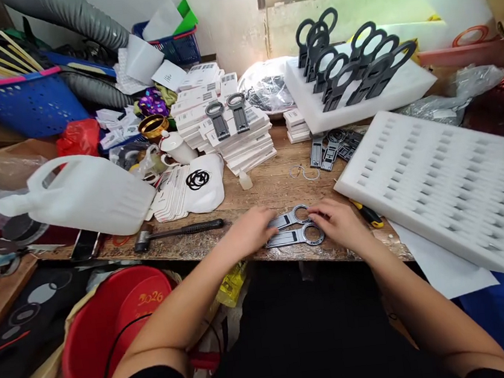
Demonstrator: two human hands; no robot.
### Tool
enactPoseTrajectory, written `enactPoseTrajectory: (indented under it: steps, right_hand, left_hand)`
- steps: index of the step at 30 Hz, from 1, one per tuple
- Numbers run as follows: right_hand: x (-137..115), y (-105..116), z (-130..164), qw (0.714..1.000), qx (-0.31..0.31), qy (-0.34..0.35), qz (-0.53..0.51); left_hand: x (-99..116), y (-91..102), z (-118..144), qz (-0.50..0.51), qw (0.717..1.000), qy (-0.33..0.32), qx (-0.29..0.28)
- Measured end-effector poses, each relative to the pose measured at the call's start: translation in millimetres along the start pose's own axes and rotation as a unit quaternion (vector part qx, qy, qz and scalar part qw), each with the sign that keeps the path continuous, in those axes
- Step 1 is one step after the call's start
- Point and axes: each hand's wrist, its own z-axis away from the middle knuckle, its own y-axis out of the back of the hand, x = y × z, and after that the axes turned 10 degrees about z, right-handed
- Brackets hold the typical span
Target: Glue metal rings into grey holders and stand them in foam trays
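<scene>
Both hands rest on two grey ring-ended metal stands (295, 226) lying at the near edge of the wooden bench (270, 190): the left hand (250, 231) covers their flat ends, the right hand (340, 222) fingers the rings. Left of the stands lies a hammer (177, 231); right of them sits a slotted white foam tray (449, 181).

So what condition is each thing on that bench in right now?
Left hand: resting on the gray ring stands.
Right hand: touching their ring ends.
Gray ring stands: flat, side by side.
White jug: on its side.
Hammer: lying untouched.
Slotted foam tray: slots unfilled.
Rear foam tray: holds upright black stands.
</scene>
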Motion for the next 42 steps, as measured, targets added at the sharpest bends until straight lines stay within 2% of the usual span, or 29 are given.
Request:
enactPoseTrajectory:
  steps: [2, 4, 7, 11, 14, 20, 23, 25, 28, 31, 33, 38, 42]
  right_hand:
    - [-10.0, -5.1, 9.7, 0.997, -0.051, 0.040, 0.044]
    - [-23.6, -12.3, 14.1, 0.986, -0.100, 0.081, 0.110]
    - [-45.1, -25.5, 11.6, 0.962, -0.147, 0.121, 0.195]
    - [-61.9, -39.5, 2.3, 0.948, -0.160, 0.146, 0.233]
    - [-62.4, -39.5, -1.1, 0.936, -0.170, 0.178, 0.250]
    - [-45.8, -20.5, -2.0, 0.906, -0.194, 0.259, 0.274]
    - [-36.7, -13.4, 2.3, 0.906, -0.187, 0.272, 0.267]
    - [-35.0, -11.9, 10.2, 0.914, -0.174, 0.249, 0.270]
    - [-43.6, -15.3, 26.4, 0.934, -0.171, 0.138, 0.283]
    - [-62.8, -22.8, 36.1, 0.933, -0.225, 0.010, 0.279]
    - [-75.3, -27.0, 35.8, 0.924, -0.255, -0.039, 0.282]
    - [-82.5, -26.5, 33.1, 0.921, -0.232, -0.085, 0.301]
    - [-70.8, -12.7, 26.2, 0.928, -0.174, -0.098, 0.313]
  left_hand:
    - [0.6, -26.9, 4.2, -0.009, 1.000, 0.021, -0.006]
    - [-2.3, -38.4, 0.5, -0.012, 1.000, 0.029, 0.001]
    - [-7.0, -37.1, -8.1, -0.011, 1.000, 0.022, -0.002]
    - [-10.3, -29.2, -11.5, -0.006, 1.000, 0.014, -0.012]
    - [-10.1, -28.6, -8.6, -0.006, 1.000, 0.017, -0.016]
    - [-3.2, -35.1, -3.9, -0.012, 0.999, 0.045, -0.006]
    - [-5.0, -35.7, -0.2, 0.005, 0.998, 0.063, 0.014]
    - [-8.8, -34.4, 5.8, 0.024, 0.996, 0.080, 0.033]
    - [-14.8, -30.3, 20.3, 0.064, 0.991, 0.104, 0.058]
    - [-19.2, -22.9, 37.0, 0.100, 0.982, 0.128, 0.095]
    - [-22.5, -15.1, 46.4, 0.139, 0.968, 0.142, 0.151]
    - [-37.3, 10.8, 61.8, 0.193, 0.918, 0.161, 0.307]
    - [-48.6, 27.6, 68.1, 0.215, 0.885, 0.190, 0.366]
